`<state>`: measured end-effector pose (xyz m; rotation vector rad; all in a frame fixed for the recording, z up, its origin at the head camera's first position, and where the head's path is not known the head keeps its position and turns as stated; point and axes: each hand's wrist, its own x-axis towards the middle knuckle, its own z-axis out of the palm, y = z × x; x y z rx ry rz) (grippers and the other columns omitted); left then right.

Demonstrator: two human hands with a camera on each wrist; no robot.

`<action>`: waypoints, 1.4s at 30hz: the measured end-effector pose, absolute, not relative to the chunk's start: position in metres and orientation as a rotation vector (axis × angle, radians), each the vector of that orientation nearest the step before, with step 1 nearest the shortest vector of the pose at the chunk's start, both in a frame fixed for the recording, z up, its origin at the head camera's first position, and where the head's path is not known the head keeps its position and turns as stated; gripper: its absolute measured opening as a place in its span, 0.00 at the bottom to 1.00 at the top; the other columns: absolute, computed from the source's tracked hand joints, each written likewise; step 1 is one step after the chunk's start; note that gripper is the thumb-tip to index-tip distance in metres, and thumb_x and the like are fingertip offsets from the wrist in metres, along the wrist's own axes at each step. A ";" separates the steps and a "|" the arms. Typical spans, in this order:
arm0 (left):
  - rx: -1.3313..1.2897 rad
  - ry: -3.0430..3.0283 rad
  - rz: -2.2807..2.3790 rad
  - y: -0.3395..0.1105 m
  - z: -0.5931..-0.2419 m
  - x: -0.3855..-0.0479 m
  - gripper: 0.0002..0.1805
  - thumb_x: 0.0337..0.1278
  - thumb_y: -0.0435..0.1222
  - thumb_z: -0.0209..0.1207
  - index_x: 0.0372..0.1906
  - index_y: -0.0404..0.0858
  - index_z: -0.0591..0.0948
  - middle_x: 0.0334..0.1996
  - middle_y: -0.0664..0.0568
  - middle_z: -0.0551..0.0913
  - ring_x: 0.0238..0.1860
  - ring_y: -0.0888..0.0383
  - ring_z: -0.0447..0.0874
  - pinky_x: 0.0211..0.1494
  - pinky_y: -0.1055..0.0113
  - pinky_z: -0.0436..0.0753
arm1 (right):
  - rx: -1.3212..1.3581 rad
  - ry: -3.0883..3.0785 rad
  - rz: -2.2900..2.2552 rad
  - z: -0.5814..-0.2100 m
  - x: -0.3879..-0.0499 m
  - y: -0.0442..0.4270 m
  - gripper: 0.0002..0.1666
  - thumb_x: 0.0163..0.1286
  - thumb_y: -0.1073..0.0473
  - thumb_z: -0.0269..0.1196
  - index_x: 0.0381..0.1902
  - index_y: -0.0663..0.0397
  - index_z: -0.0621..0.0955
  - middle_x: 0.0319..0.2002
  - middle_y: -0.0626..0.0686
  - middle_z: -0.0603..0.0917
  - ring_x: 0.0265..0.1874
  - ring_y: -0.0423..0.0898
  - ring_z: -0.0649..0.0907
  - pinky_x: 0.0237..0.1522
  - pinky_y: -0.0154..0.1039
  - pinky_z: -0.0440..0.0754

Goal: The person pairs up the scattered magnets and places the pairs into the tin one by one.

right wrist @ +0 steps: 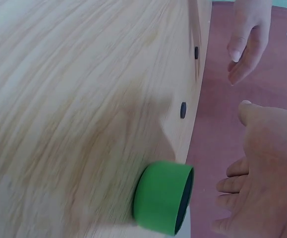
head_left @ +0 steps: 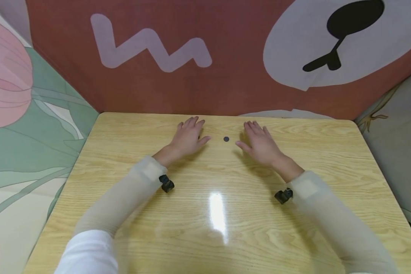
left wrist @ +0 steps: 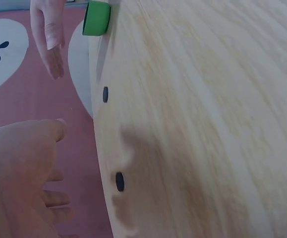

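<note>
Fingers [head_left: 193, 121] of the left hand [head_left: 188, 141] extend loosely spread, released and grasping nothing, to the left of the middle disc [head_left: 226, 139], which is small, flat, round and black. The right hand [head_left: 260, 146] is just as free to the right of the middle disc, its fingers straight and holding nothing. Both are raised clear of the counter [head_left: 191, 243], a pale yellow wood-grained top on which the middle disc lies flat between the two hands. Left of the middle disc, beneath the left hand, lies the left disc [left wrist: 120, 182], also small, round and black, mostly hidden in the head view. Right of the middle disc, below the right hand, a short, round, bright green cup [right wrist: 160, 198] with a dark interior stands upright; the wrist views show it apart from both hands. Nearer the person than the middle disc, sheer beige sleeves [head_left: 123, 194] cover both forearms, a small black camera [head_left: 166, 183] by each wrist. Beyond the middle disc rises a reddish-brown wall [head_left: 233, 83] bearing a pale zigzag [head_left: 148, 36] and a cartoon muzzle [head_left: 294, 42].
</note>
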<state>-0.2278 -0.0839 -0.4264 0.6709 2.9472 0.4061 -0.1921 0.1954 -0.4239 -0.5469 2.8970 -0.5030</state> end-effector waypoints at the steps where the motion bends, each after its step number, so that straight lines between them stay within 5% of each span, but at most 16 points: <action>1: 0.669 2.946 0.412 -0.086 -0.427 -0.228 0.38 0.74 0.56 0.53 0.77 0.36 0.64 0.77 0.37 0.60 0.78 0.41 0.54 0.74 0.37 0.58 | -0.549 2.900 -0.506 -0.424 -0.193 0.193 0.49 0.81 0.37 0.48 0.80 0.68 0.50 0.79 0.67 0.51 0.80 0.62 0.46 0.77 0.62 0.40; 22: 0.610 2.938 0.474 -0.118 -0.443 -0.226 0.34 0.75 0.53 0.55 0.72 0.33 0.70 0.70 0.37 0.69 0.71 0.40 0.66 0.70 0.42 0.67 | -0.617 2.841 -0.538 -0.432 -0.197 0.158 0.48 0.81 0.40 0.51 0.79 0.71 0.50 0.78 0.69 0.52 0.79 0.61 0.47 0.78 0.53 0.46; 42: 0.608 2.987 0.530 -0.111 -0.460 -0.231 0.18 0.73 0.45 0.59 0.58 0.38 0.82 0.58 0.42 0.80 0.61 0.42 0.75 0.61 0.45 0.75 | -0.529 2.853 -0.613 -0.455 -0.203 0.141 0.36 0.81 0.54 0.53 0.75 0.74 0.59 0.75 0.72 0.59 0.77 0.66 0.55 0.76 0.55 0.54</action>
